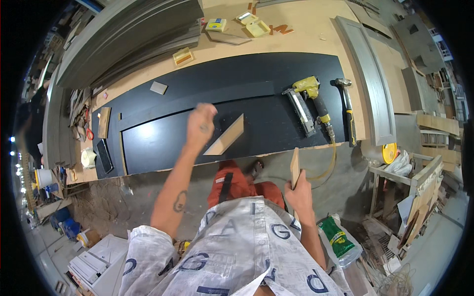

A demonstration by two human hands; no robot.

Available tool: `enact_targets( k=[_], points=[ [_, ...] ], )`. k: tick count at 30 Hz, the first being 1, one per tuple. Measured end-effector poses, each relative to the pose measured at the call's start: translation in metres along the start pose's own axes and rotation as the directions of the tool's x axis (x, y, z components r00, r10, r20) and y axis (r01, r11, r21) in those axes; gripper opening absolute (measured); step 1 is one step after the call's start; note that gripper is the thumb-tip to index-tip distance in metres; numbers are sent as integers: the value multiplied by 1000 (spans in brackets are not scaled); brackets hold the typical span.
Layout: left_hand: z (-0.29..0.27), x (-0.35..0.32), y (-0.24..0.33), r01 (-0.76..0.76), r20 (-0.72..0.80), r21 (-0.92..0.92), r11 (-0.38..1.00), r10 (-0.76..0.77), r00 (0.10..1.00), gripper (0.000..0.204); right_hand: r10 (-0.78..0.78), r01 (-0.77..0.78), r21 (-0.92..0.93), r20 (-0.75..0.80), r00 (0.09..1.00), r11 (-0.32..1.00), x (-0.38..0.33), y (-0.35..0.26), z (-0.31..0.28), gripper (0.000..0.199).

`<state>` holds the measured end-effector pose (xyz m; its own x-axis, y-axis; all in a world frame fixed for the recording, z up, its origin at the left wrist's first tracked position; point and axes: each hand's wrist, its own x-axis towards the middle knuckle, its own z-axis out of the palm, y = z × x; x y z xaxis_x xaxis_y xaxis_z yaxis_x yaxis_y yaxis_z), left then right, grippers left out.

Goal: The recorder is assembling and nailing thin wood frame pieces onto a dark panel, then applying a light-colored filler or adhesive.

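My left hand (200,127) hovers over a large black panel (173,148), its fingers curled closed; whatever they hold, if anything, is hidden. Low on the right, my right hand (299,193) grips a thin wooden strip (295,166) that points up past the panel's near edge. Lying on the panel close to my left hand is a strip of light wood with slanted ends (226,137). A long dark strip (197,101) runs across the panel behind that hand. Toward the right end rest a yellow and black nail gun (307,101) with its hose, and a hammer (348,108).
Stacked grey boards (133,39) fill the far left. Small yellow boxes (256,28) sit at the back. A grey framed panel (368,81) lies on the right. A phone (104,156) and a tape roll (88,158) lie at the left end, near red-handled scissors (89,133).
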<state>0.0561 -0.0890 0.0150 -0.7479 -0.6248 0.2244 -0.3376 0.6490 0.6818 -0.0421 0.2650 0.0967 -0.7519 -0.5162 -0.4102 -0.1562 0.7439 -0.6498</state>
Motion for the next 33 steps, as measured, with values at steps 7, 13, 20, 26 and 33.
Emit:
enact_targets(
  k=[7,13,20,26,33],
  points=[
    [-29,55,18,-120,-246,164,979,159,956,25,-77,50,-239,-104,992,970,13,-29,16,81],
    [54,-38,56,63,54,86,994,-68,996,29,-133,112,-264,-61,989,958,50,-44,39,81],
    [72,-45,53,13,106,72,997,-21,994,30,-288,221,-470,-73,955,854,90,-50,69,63],
    [77,-38,64,57,66,152,987,-68,996,33,-270,197,-464,-96,958,864,92,-52,81,65],
    [86,-35,64,125,82,253,959,-150,985,48,-253,197,-441,-71,965,876,89,-52,78,67]
  ],
)
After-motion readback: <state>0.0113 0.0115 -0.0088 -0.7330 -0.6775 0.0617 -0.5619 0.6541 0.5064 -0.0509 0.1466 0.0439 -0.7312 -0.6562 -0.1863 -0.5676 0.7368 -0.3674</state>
